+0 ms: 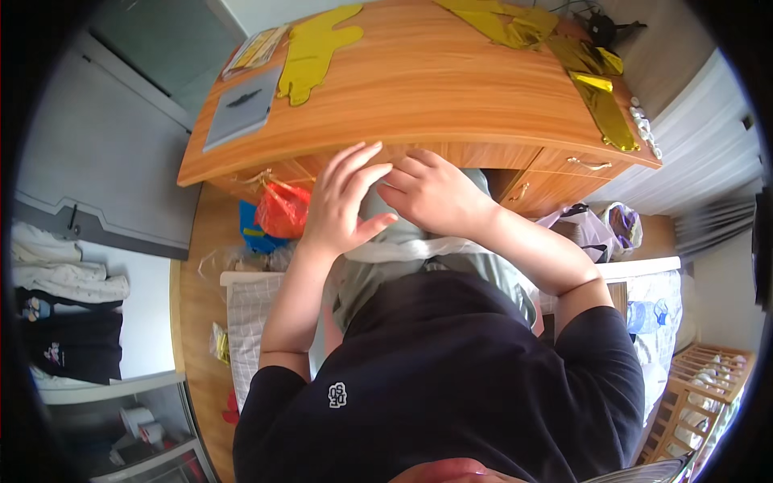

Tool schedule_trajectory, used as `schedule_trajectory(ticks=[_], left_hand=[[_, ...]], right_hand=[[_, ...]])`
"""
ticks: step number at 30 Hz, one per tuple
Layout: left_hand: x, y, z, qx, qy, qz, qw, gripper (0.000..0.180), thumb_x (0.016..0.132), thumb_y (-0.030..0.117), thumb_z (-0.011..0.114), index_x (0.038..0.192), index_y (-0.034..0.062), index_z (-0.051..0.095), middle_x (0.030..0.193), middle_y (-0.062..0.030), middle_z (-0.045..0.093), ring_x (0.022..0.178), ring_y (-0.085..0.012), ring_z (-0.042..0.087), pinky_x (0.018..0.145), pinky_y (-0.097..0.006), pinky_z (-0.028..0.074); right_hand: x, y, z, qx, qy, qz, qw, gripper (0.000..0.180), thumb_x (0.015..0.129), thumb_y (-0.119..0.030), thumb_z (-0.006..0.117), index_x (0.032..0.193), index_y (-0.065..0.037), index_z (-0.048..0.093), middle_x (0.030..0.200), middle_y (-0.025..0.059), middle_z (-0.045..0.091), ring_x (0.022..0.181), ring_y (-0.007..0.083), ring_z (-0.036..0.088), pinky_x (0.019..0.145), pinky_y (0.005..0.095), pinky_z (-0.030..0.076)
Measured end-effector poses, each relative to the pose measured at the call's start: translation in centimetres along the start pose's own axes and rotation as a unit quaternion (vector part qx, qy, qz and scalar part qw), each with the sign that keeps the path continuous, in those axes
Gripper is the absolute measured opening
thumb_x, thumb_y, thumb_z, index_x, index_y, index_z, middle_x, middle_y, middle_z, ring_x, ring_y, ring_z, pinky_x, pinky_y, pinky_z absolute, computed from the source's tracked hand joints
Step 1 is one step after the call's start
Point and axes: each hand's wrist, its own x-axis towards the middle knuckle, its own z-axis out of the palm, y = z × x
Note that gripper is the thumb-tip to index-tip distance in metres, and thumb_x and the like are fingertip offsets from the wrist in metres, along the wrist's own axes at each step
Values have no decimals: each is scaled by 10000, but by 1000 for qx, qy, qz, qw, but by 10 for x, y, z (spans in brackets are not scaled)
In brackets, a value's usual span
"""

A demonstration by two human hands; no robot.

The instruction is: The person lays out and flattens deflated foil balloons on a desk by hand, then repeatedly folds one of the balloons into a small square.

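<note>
Above my lap, just in front of the wooden desk (419, 88), both hands are raised close together. My left hand (345, 201) is open, its fingers stretched upward and its thumb apart. Beside it, my right hand (439, 195) is closed with the fingers bent; their tips are hidden, so I cannot make out what they hold, if anything. The thumb side of the right hand is close to the left fingertips. A flat golden foil sheet (310, 56), like a deflated balloon, lies at the desk's left. More golden foil (507, 28) runs along the back and right side.
A grey flat case (241, 109) and a small stack of papers (256, 50) lie at the desk's left end. White small items (644, 129) line its right edge. A red plastic bag (282, 211) hangs from a drawer handle. Other bags (620, 225) stand lower right.
</note>
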Motion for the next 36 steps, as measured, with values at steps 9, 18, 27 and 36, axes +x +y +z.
schedule_trajectory(ticks=[9,18,27,36], left_hand=[[78,-65,32,211,-35,-26,977,631,910,355,729,1495,215,536,1564,-98,458,1439,-338,402,1190,-550,334],[177,-175,76,299,-109,89,944,678,975,493,637,1580,277,420,1667,-60,312,1541,-287,258,1251,-549,228],[236,-221,132,303,-98,129,939,673,993,530,597,1584,273,404,1664,-51,311,1533,-279,266,1257,-525,230],[333,-233,208,215,-36,87,972,640,1008,466,594,1578,234,416,1654,-87,334,1537,-318,259,1246,-554,249]], right_hand=[[-12,123,-14,-22,29,165,986,361,891,-260,709,1222,-118,686,1320,101,637,1221,299,596,1024,453,486],[-31,377,32,-44,-19,435,899,444,954,-316,683,1333,-93,622,1413,172,584,1321,364,541,1087,473,459],[-48,447,88,19,-59,503,862,640,965,-506,609,1464,-106,574,1503,198,534,1419,390,455,1170,465,390],[-46,435,81,-5,-82,484,871,874,889,-688,617,1517,-91,505,1580,236,438,1478,403,385,1221,480,301]])
